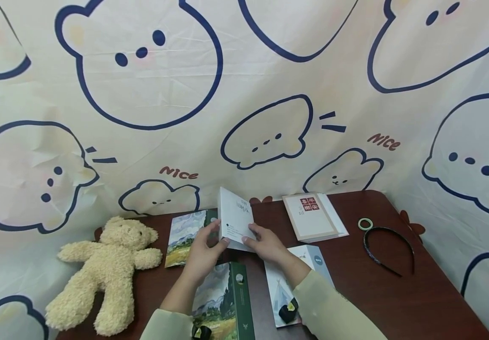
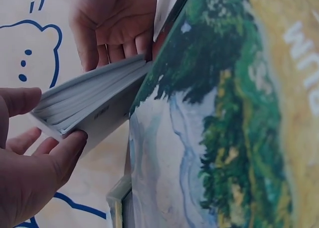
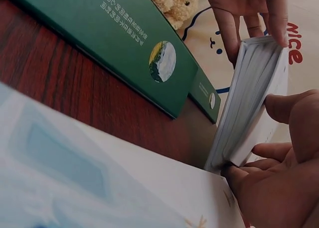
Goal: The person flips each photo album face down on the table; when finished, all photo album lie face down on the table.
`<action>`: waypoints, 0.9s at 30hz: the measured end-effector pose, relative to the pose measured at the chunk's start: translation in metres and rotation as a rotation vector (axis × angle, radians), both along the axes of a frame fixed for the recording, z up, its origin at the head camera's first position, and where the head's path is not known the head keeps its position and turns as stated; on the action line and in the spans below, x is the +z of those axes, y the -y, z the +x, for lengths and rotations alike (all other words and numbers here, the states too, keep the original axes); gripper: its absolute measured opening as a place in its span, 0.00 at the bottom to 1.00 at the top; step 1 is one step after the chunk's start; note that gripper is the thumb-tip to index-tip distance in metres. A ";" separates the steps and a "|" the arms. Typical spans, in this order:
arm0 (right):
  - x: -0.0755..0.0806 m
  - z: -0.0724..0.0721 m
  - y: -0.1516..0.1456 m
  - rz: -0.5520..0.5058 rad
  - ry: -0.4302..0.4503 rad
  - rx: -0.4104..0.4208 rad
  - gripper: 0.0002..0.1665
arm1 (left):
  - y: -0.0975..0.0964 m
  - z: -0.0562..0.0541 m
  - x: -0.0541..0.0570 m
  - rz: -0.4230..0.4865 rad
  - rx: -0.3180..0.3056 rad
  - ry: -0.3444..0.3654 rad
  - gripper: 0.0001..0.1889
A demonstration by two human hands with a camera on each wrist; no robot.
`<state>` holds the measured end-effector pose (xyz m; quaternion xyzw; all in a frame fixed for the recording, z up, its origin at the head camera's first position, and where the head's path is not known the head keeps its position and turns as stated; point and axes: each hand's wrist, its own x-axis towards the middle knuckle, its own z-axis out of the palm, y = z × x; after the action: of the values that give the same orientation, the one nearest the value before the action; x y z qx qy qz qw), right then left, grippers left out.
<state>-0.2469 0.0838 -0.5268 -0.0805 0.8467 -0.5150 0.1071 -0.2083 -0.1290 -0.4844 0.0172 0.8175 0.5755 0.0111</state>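
A white book (image 1: 235, 215) with dark script on its cover is raised over the middle of the table. My left hand (image 1: 201, 250) grips its left side, thumb in front. At the lower right corner, my right hand (image 1: 270, 243) pinches the book between thumb and fingers. In the left wrist view the book's page edges (image 2: 89, 96) show between two covers. The right wrist view shows the right fingers (image 3: 279, 163) on the near edge of the book (image 3: 249, 98), with the left hand (image 3: 249, 11) at its far end.
Green-spined landscape books lie in front (image 1: 214, 302) and behind (image 1: 184, 238). A pale blue book (image 1: 276, 288) lies under the right forearm. White books (image 1: 312, 217) lie back right, near a green ring (image 1: 365, 224) and a headband (image 1: 367, 250). A teddy bear (image 1: 108, 269) lies left.
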 end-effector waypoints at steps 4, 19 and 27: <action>0.000 0.001 0.003 -0.073 0.034 0.003 0.41 | 0.001 0.001 0.004 -0.017 0.001 -0.012 0.31; 0.004 0.006 0.010 -0.261 0.156 0.037 0.39 | 0.003 0.003 0.012 -0.013 0.002 -0.034 0.30; 0.001 0.005 0.016 -0.386 0.200 0.075 0.40 | 0.001 0.004 0.015 -0.022 0.004 -0.069 0.31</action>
<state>-0.2423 0.0678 -0.5261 -0.0796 0.7138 -0.6688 0.1922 -0.2047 -0.1300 -0.4693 0.0356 0.8237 0.5656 -0.0182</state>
